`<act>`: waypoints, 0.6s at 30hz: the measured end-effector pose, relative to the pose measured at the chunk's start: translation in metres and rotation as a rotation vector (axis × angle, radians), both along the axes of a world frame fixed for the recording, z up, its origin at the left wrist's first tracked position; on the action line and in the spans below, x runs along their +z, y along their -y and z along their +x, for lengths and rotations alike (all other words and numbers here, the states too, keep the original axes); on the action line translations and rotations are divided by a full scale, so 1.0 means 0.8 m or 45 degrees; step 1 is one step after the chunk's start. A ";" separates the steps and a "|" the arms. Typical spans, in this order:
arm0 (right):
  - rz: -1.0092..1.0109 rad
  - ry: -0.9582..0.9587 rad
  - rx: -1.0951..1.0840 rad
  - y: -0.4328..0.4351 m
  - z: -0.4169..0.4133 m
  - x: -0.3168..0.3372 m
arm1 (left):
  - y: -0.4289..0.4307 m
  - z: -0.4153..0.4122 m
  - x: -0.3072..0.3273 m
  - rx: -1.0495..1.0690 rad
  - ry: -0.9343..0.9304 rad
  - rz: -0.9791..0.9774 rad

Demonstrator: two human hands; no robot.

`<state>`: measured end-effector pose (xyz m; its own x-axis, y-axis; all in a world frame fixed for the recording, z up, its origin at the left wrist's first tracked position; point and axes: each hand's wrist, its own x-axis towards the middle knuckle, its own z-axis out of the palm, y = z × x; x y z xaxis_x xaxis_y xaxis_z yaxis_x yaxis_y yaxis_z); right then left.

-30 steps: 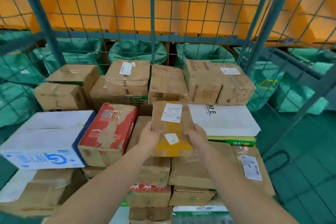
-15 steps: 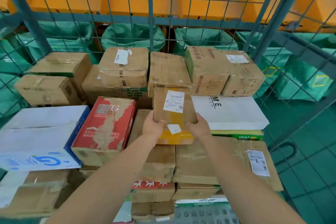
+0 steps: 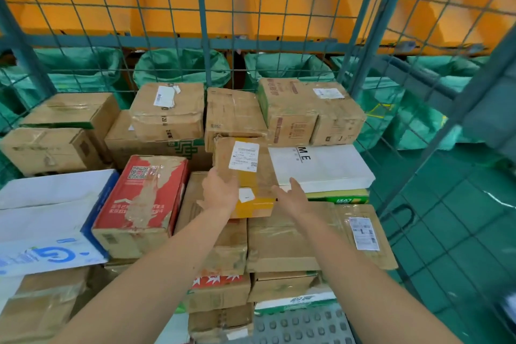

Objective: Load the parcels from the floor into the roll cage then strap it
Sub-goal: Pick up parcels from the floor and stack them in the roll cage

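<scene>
Brown carton: twelve or more. White box: two. Red box: one. Green sack: four at least. Left hand, right hand: two.

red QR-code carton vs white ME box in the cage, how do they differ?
Colour: the red QR-code carton has a red top with a torn brown patch; the white ME box is clean white with black lettering.
Depth: the red QR-code carton is deep-sided; the white ME box is thin and flat.
Shared: both lie flat in the roll cage, on either side of the labelled parcel.
</scene>
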<state>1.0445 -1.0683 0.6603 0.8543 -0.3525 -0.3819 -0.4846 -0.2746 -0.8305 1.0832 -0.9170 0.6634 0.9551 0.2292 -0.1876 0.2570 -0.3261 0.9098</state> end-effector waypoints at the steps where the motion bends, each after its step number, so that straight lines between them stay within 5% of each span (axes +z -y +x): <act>1: 0.034 0.031 -0.032 0.005 -0.010 0.004 | 0.006 -0.008 0.002 0.002 0.039 0.016; 5: 0.057 0.130 -0.178 0.027 -0.067 0.017 | 0.041 -0.042 0.015 -0.163 0.115 -0.192; 10: 0.010 0.250 -0.510 0.053 -0.160 0.027 | 0.096 -0.088 0.029 -0.519 -0.064 -0.343; 18: 0.002 0.313 -1.109 0.062 -0.366 0.024 | 0.174 -0.245 0.014 -1.130 -0.155 -0.321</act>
<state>0.7518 -1.1180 0.6794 0.3424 -0.9122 -0.2249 -0.3291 0.1078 -0.9381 0.8868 -1.0564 0.6747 0.7313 -0.6371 -0.2433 0.1065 -0.2456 0.9635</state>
